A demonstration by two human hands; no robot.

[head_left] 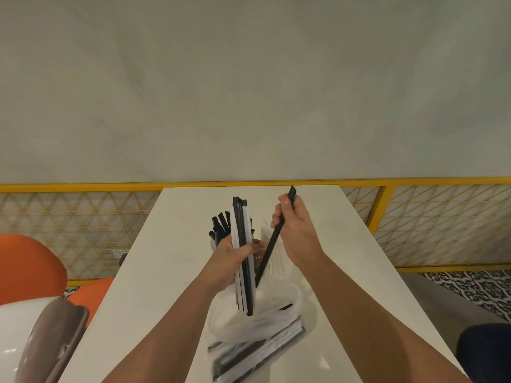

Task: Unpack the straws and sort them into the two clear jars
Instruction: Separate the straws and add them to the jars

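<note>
My left hand [232,255] grips an upright bundle of black and white straws [243,244] above the white table [154,272]. My right hand [293,228] holds a single black straw [272,244], tilted, with its lower end pointing down beside the bundle. Behind the left hand stands a clear jar with black straws [219,225] sticking out of it. A second clear jar holding white straws [276,258] is partly hidden behind the right hand. On the table below the hands lies a clear plastic bag [249,327] with more packed straws [257,352] inside.
A yellow mesh railing [414,217] runs behind the table. Orange chairs [27,269] and a white and brown chair [41,341] stand on the left. Patterned floor [475,288] shows on the right.
</note>
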